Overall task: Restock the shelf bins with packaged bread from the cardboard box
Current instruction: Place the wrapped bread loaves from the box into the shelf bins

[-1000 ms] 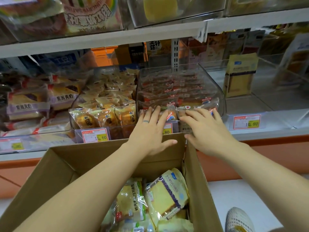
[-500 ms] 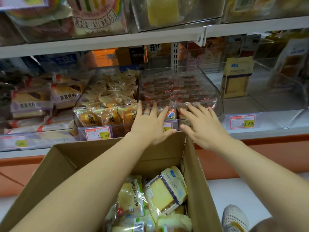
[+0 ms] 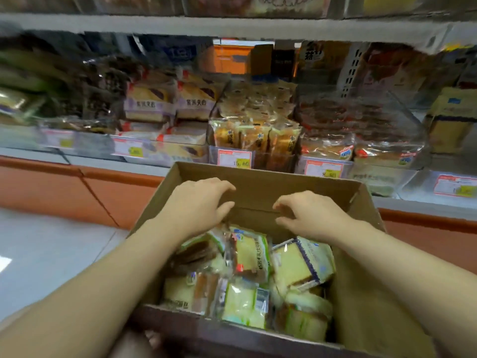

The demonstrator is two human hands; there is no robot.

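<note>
The open cardboard box [image 3: 260,184] sits in front of me and holds several packaged bread slices [image 3: 251,257] in clear wrappers. My left hand [image 3: 196,205] hovers over the far left part of the box, fingers loosely curled and holding nothing. My right hand [image 3: 312,215] hovers over the far right part, fingers loosely bent and also holding nothing. Beyond the box, clear shelf bins hold bread: a bin of red-labelled packs [image 3: 361,148] on the right and a bin of brown buns [image 3: 255,135] in the middle.
Purple-labelled bread packs [image 3: 170,104] fill the bins at left. A yellow boxed product [image 3: 451,120] stands at the far right. Price tags [image 3: 235,158] line the shelf front. An orange base panel [image 3: 77,192] runs below the shelf, with pale floor [image 3: 46,254] at left.
Both hands have pulled back from the red-labelled bin down to the box opening. My view has swung left and downward, so more of the box contents shows.
</note>
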